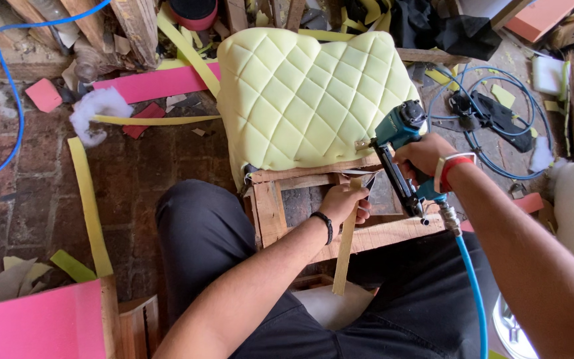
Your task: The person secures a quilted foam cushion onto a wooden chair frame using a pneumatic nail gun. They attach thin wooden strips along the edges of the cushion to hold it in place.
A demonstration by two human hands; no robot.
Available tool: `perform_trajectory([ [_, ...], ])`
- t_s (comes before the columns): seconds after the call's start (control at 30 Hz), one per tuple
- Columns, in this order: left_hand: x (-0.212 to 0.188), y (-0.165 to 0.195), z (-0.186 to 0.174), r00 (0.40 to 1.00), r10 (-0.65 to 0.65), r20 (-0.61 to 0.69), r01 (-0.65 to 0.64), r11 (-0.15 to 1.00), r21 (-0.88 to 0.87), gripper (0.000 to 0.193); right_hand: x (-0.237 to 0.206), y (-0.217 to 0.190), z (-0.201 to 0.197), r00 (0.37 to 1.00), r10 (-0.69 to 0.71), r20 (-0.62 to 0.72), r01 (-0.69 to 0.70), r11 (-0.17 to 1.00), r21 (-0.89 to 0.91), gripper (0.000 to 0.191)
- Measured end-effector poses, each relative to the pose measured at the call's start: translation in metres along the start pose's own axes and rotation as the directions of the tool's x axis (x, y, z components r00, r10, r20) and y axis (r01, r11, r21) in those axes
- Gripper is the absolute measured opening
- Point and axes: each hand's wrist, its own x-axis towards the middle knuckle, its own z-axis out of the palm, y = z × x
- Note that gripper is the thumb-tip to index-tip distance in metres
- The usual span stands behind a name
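A pale yellow quilted cushion (313, 100) with a diamond pattern sits on a bare wooden chair frame (270, 209) in front of my knees. My right hand (423, 156) grips a teal pneumatic staple gun (396, 129), its nose against the cushion's lower right edge where it meets the frame's top rail. A blue air hose (473, 286) runs down from the gun's handle. My left hand (343, 199) pinches a yellow strip (345, 246) that hangs down over the frame, just left of the gun's magazine.
Pink foam pieces (157, 83) and yellow strips (88, 206) litter the brick floor to the left. A pink board (31, 326) lies at the bottom left. Coiled blue hose (493, 100) and dark tools lie at the right, wooden scraps along the top.
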Motion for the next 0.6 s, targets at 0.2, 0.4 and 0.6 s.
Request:
perform_trajectory([
  [0.2,-0.015,0.015,0.001,0.998,0.041,0.053,-0.039,0.999,-0.029,0.021,-0.018,0.006,0.000,0.999,0.006,0.052,-0.013,0.990,0.139,0.013],
  [0.4,-0.012,0.017,-0.002,0.999,0.043,0.009,-0.043,0.999,-0.012,0.019,-0.024,0.008,0.008,0.998,0.046,0.051,-0.058,0.961,0.269,0.016],
  [0.6,0.001,0.012,-0.003,0.999,0.019,0.035,-0.016,0.998,-0.063,0.019,-0.010,-0.004,0.008,0.997,-0.027,0.069,0.019,0.993,0.115,0.011],
])
